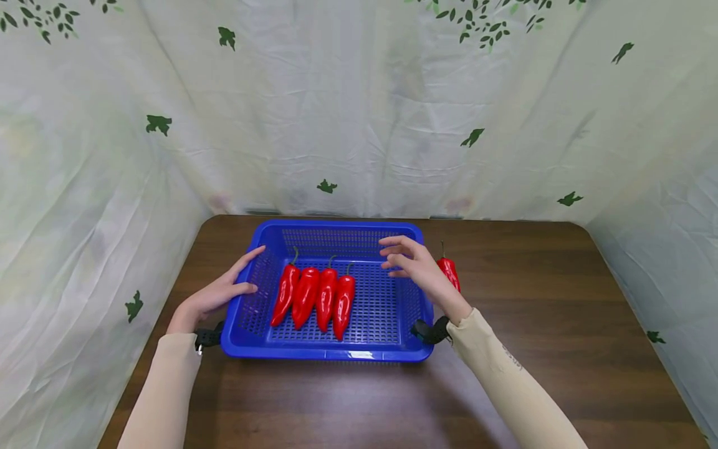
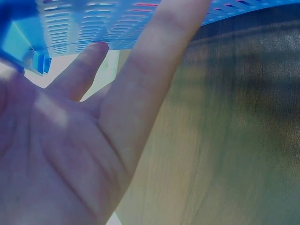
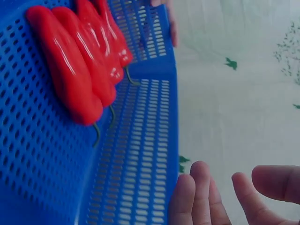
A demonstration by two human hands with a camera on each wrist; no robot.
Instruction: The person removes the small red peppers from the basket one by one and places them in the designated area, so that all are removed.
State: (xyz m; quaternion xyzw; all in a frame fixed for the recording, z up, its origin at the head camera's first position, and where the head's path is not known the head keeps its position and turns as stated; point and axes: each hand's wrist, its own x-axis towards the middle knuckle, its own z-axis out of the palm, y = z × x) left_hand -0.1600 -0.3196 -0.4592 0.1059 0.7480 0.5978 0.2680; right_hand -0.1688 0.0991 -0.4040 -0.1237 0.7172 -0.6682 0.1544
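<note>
Several glossy red chili peppers with green stems lie side by side in a blue perforated plastic basket, left of its middle. My left hand rests at the basket's left rim, thumb and index finger reaching over the edge. Its other fingers stretch straight along the outside of the wall in the left wrist view. Over the basket's right side hovers my right hand, fingers loosely bent and holding nothing. Another red pepper lies on the table just right of the basket, partly hidden by that hand.
The brown wooden table extends to the right of the basket and in front of it. A pale curtain with green leaf prints hangs behind and at both sides. A black strap sits on each wrist.
</note>
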